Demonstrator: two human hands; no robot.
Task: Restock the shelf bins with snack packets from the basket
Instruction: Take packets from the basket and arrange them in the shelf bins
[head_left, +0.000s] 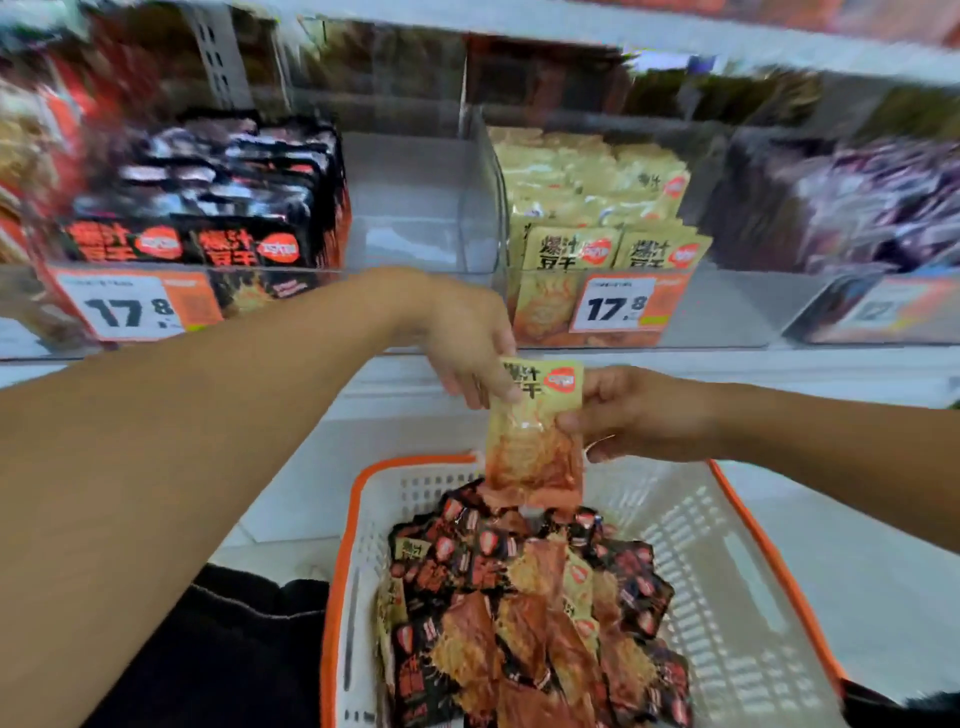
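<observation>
A yellow snack packet (535, 431) hangs upright above the basket, held between both hands. My left hand (462, 338) pinches its top left corner from above. My right hand (634, 413) grips its right edge. Below stands a white basket with an orange rim (727, 545), holding a heap of black and yellow packets (524, 613). On the shelf, a clear bin of black packets (208, 208) sits at the left and a clear bin of yellow packets (597, 208) at the right.
Between the two filled bins is an empty clear bin section (421, 202). Price tags reading 17.8 (615, 309) hang on the bin fronts. Another bin of dark packets (857, 208) lies further right. The shelf's white front edge (779, 374) runs just behind my hands.
</observation>
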